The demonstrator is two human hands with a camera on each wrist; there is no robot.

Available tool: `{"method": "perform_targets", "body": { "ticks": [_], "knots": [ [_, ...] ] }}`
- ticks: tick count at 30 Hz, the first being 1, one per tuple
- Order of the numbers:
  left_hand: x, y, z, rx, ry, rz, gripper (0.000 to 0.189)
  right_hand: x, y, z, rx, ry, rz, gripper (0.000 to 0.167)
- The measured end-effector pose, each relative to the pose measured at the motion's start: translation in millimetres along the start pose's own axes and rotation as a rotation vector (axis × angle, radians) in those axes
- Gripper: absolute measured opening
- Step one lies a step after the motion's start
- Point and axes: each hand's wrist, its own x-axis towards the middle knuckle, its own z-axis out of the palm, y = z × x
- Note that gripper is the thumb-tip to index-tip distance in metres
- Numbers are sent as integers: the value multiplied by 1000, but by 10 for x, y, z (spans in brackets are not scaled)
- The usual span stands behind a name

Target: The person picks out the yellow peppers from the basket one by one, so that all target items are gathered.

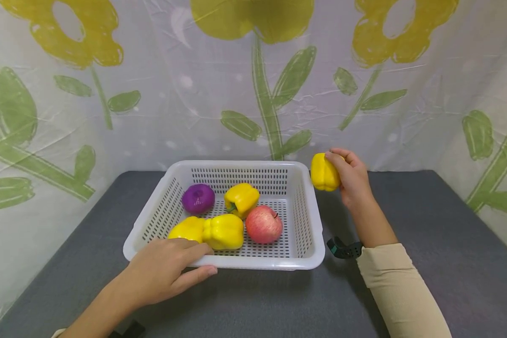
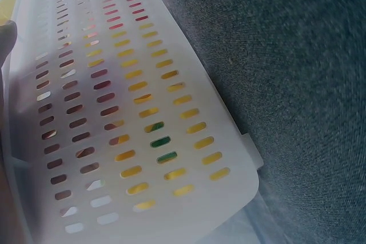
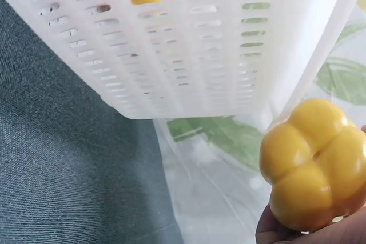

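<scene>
A yellow bell pepper is held up by my right hand at the basket's back right corner, slightly outside the rim. In the right wrist view, the lobed end of this pepper faces the camera. My left hand grips the near left rim of the white plastic basket, fingers over the edge and thumb outside. Inside lie a purple onion, a yellow pepper with a green stem, a red apple and two more yellow peppers along the front, partly behind my left fingers.
The basket stands on a dark grey cloth-covered table. Behind it hangs a pale curtain with printed yellow flowers. A black wrist strap is on my right wrist, beside the basket. Slotted basket walls fill much of the left wrist view.
</scene>
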Motion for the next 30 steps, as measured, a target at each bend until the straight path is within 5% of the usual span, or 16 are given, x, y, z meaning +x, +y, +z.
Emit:
{"method": "perform_targets", "body": {
  "ticks": [10,17,30],
  "knots": [
    [2,-14,17,9,29,21,24,23,52,-52,-48,45,21,20],
    [-2,-10,17,7,26,16,24,60,120,-68,-239,55,12,21],
    [-3,-11,17,0,16,11,25,89,243,-128,-412,7,40,48]
  ]
}}
